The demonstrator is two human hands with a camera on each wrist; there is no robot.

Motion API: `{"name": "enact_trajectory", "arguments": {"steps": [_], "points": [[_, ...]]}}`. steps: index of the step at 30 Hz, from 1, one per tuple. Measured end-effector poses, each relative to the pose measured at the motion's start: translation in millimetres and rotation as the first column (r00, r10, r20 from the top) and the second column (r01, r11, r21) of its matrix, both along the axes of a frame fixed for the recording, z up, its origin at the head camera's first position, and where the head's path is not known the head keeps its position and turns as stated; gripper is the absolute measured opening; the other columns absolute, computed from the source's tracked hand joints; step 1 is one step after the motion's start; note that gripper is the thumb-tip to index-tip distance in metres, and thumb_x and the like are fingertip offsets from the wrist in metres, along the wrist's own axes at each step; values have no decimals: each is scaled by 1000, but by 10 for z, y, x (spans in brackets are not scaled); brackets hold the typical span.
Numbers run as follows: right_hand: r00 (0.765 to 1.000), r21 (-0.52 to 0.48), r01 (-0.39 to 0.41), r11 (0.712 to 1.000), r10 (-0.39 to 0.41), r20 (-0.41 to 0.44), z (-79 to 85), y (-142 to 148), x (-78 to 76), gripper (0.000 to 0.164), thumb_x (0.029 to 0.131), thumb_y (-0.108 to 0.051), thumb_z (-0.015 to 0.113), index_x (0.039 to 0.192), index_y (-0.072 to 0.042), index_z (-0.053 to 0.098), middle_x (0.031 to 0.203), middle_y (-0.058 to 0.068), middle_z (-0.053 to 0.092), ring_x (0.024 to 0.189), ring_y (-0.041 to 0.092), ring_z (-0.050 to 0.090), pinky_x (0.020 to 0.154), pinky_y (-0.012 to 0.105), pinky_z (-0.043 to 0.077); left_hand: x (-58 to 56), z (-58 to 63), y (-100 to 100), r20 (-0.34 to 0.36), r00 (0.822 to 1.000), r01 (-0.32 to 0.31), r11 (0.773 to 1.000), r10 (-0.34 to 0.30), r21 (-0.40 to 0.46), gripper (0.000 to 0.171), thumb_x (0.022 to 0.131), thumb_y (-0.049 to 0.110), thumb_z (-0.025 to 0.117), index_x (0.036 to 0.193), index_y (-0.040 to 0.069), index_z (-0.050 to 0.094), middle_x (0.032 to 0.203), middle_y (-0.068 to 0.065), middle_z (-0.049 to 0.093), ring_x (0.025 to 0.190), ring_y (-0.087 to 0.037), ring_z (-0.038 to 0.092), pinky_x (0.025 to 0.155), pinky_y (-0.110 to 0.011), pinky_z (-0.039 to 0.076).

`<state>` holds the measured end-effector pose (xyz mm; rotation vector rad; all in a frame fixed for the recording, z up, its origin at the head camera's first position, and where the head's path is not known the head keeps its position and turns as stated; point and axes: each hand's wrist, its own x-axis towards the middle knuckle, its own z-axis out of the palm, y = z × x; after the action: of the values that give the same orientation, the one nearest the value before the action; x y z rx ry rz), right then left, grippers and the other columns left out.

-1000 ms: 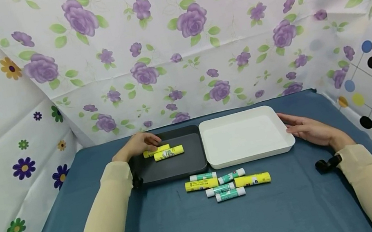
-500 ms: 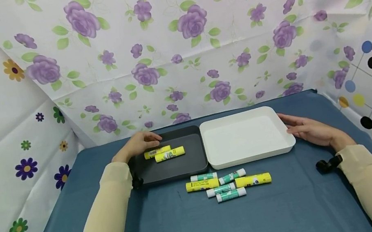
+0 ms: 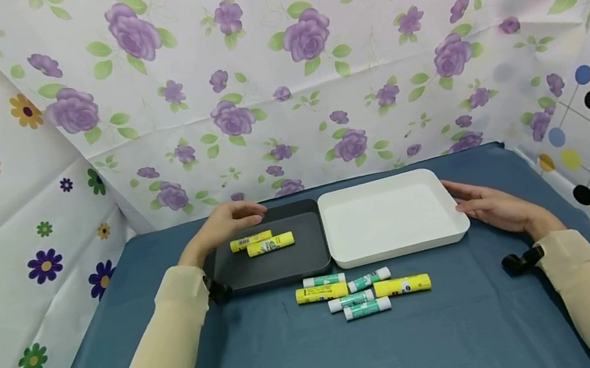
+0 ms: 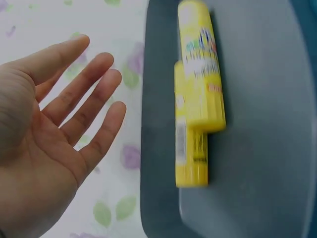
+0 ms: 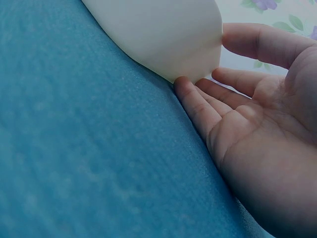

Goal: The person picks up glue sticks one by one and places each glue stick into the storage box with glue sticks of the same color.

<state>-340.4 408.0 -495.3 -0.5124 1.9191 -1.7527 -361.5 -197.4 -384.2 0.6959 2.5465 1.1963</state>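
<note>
Two yellow glue sticks lie side by side in the dark grey tray, partly overlapping in the left wrist view. My left hand hovers over that tray's far left part with nothing in it. Its fingers are spread and apart from the glue sticks. My right hand rests against the right side of the white tray. In the right wrist view, the thumb and fingers touch the tray's outer wall near a corner, fairly straight. The white tray has nothing in it.
In front of the trays, several green-and-white glue sticks and two yellow glue sticks lie loose on the blue tablecloth. A flowered curtain hangs behind the table, with patterned cloths at both sides.
My left hand has let go of a yellow glue stick in the dark tray and lifted up and slightly right, away from it. The right hand stays at the white tray.
</note>
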Motion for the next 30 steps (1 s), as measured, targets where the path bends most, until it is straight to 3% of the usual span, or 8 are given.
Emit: {"name": "enact_trajectory", "arguments": {"steps": [8, 14, 18, 23, 30], "points": [[1000, 3, 5, 1000, -5, 6, 1, 8, 6, 74, 113, -10, 45, 169, -19, -2, 175, 8, -12, 160, 22, -2, 106, 11, 37, 222, 50, 182, -11, 999, 36, 993, -35, 111, 33, 106, 21, 64, 136, 6, 68, 133, -15, 67, 122, -36, 64, 105, -58, 49], [1000, -9, -15, 1000, 15, 2, 15, 2, 1, 74, 113, -10, 45, 169, -18, -3, 174, 8, -12, 160, 21, 0, 106, 11, 37, 415, 37, 265, 16, 999, 41, 978, -45, 202, 34, 105, 17, 65, 136, 3, 66, 133, -16, 67, 119, -38, 64, 103, -63, 48], [1000, -18, -22, 1000, 22, -3, 24, 1, 5, 74, 113, -9, 44, 169, -18, -4, 174, 10, -13, 160, 22, 0, 106, 11, 38, 537, 28, 349, 8, 998, 62, 976, -65, 209, 34, 105, 18, 66, 136, 5, 67, 130, -12, 69, 118, -37, 64, 101, -63, 50], [1000, -19, -17, 1000, 17, -3, 24, -2, -4, 74, 113, -9, 44, 169, -18, -3, 174, 9, -12, 160, 22, 1, 107, 12, 38, 674, 41, 456, 33, 994, 94, 969, -104, 229, 29, 105, 19, 67, 133, 13, 70, 130, -16, 68, 119, -43, 62, 100, -59, 52], [1000, -6, 1, 1000, -1, 0, 5, 8, 1, 74, 112, -9, 45, 169, -18, -1, 174, 10, -11, 160, 17, 6, 107, 13, 38, 834, -3, 605, 25, 986, 155, 966, -164, 209, 31, 104, 18, 67, 134, 11, 69, 127, -13, 69, 113, -23, 66, 96, -44, 55]]}}
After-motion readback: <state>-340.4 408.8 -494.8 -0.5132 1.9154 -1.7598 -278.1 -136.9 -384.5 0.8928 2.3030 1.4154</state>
